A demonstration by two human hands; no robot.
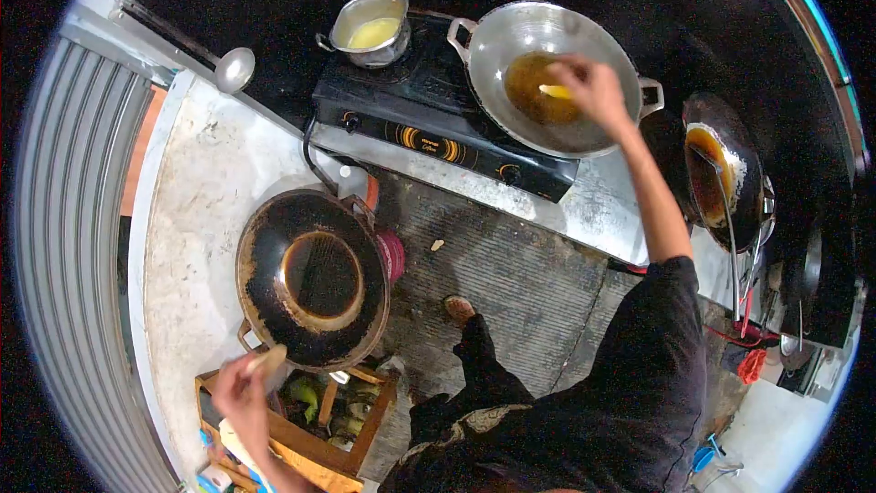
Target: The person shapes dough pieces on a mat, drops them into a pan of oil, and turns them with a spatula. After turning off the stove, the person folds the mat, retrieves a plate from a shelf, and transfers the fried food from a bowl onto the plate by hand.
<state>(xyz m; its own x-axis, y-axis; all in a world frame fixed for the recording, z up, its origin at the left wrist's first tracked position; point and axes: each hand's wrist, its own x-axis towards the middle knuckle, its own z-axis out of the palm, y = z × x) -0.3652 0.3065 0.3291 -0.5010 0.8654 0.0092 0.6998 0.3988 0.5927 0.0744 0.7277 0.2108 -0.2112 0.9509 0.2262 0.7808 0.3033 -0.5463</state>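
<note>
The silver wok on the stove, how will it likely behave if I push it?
The silver wok will probably stay stiff, being shiny metal. Its wide, inward-sloping sides suggest it might rock or tip, and the brown liquid pooled inside could slosh.

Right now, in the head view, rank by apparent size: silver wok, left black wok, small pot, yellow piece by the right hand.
1. Silver wok and left black wok: too alike to rank.
2. Small pot.
3. Yellow piece.

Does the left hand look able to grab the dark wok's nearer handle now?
Probably yes: the left hand is near that handle, nothing visible between, though it holds a pale piece.
</note>
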